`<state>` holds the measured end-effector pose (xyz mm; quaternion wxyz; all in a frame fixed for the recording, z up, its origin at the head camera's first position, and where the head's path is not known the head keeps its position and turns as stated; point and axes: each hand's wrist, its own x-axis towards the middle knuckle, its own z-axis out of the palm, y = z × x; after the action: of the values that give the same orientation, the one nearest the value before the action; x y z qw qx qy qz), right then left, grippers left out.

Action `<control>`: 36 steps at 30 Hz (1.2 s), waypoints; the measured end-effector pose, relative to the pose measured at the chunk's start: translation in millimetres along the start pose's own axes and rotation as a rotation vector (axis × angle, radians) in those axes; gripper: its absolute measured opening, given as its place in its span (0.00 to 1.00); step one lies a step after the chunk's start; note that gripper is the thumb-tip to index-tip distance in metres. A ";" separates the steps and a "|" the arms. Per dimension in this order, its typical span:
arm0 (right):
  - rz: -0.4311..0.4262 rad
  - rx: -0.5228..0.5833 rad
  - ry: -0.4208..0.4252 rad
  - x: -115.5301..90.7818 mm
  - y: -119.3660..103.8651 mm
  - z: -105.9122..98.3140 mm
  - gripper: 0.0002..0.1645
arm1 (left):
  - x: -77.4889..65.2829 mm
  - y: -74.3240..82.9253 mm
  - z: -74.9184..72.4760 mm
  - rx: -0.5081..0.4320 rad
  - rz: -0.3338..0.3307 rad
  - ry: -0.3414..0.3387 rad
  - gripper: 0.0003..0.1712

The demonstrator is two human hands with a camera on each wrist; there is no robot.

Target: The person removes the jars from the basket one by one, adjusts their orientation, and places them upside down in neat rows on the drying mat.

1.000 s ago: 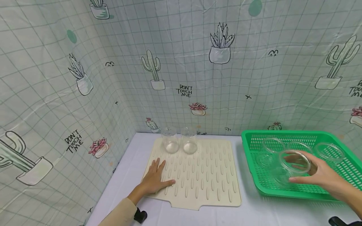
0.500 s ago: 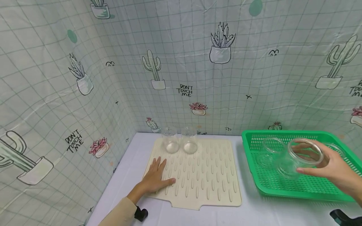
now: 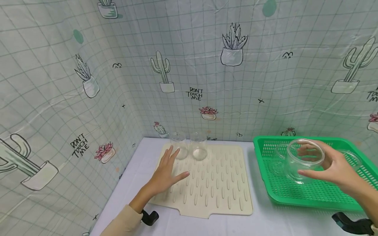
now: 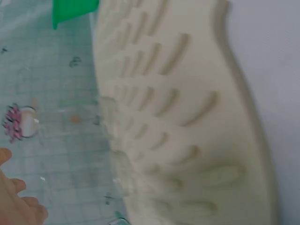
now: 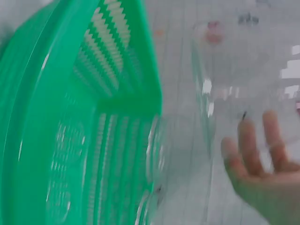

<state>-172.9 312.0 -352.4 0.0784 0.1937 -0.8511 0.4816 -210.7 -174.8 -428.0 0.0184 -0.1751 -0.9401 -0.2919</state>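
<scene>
My right hand (image 3: 339,165) grips a clear glass (image 3: 305,167), thumb on the near side and fingers round the far side. In the head view the glass is tilted, over the green basket (image 3: 263,177). The right wrist view shows these fingers (image 5: 248,147) through the blurred clear wall. My left hand (image 3: 163,177) is over the left part of a cream ridged mat (image 3: 218,186), fingers spread, holding nothing. Two clear glasses stand at the mat's back edge: one glass (image 3: 178,141) is partly behind the left fingertips, the other glass (image 3: 199,147) is beside it.
More clear glasses are in the basket, one glass (image 3: 279,164) at its left and another glass (image 3: 352,157) partly behind my right hand. The mat lies on a white-covered table (image 3: 230,226). A cactus-print sheet (image 3: 236,82) hangs behind and at the left.
My right hand first shifted right with the glass, then left and up. The left hand lay on the mat and has risen, moving forward toward the two glasses.
</scene>
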 end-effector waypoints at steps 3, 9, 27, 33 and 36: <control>0.020 -0.015 0.036 4.1 -5.9 7.1 0.47 | 3.0 15.3 -7.8 -0.075 0.010 0.039 0.52; 0.094 -0.082 0.089 10.9 -24.9 19.7 0.47 | 11.7 48.8 -16.6 -0.218 0.064 0.086 0.50; -0.027 -0.351 0.265 33.9 -71.8 62.3 0.49 | 47.0 142.6 -20.7 -0.397 0.331 0.099 0.53; -0.157 -0.430 0.315 45.8 -78.3 74.4 0.49 | 56.5 159.8 -14.6 -0.426 0.367 0.099 0.52; -0.185 -0.473 0.318 50.5 -80.6 79.8 0.48 | 59.5 166.1 -11.6 -0.444 0.381 0.107 0.51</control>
<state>-182.1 194.1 -314.5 0.2974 0.1688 -0.8954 0.2850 -210.8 -34.7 -320.3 0.0836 -0.3323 -0.8012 -0.4906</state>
